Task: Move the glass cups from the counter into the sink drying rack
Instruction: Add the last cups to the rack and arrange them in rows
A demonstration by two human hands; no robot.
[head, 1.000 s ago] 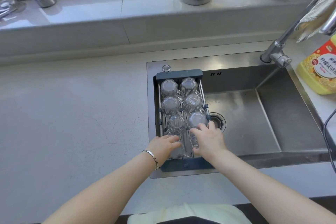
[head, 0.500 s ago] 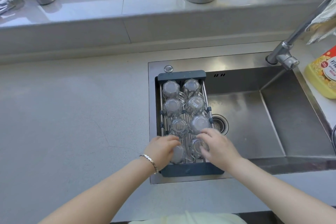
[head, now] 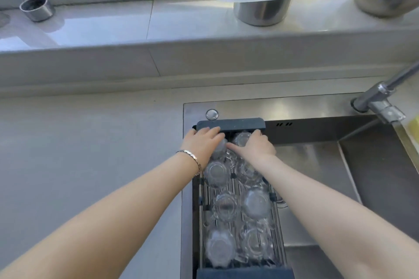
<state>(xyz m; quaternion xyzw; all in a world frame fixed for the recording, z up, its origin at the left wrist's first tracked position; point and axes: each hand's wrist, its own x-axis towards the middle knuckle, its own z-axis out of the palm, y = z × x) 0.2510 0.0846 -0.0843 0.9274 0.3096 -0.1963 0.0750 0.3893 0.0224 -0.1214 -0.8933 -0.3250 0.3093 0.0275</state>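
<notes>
Both hands moved to twelve o'clock in the drying rack (head: pixel 231 125): left hand (head: pixel 203 142) and right hand (head: pixel 255 146) each cup a far-row glass cup (head: pixel 242 139); no writing legible.

I see clear ribbed glass cups (head: pixel 256 203) in a dark grey rack (head: pixel 231 125), inside a silver steel sink (head: pixel 317 165).

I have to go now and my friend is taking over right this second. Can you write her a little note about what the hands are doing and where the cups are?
Left hand: on the far-left glass cup at the far end of the drying rack; grip unclear.
Right hand: fingers around the far-right glass cup; grip also unclear.
Cups: upside down in two rows in the rack, which sits across the left of the sink.
Done: no cups show on the counter.
Left: settle the two far cups, then let go.
</notes>
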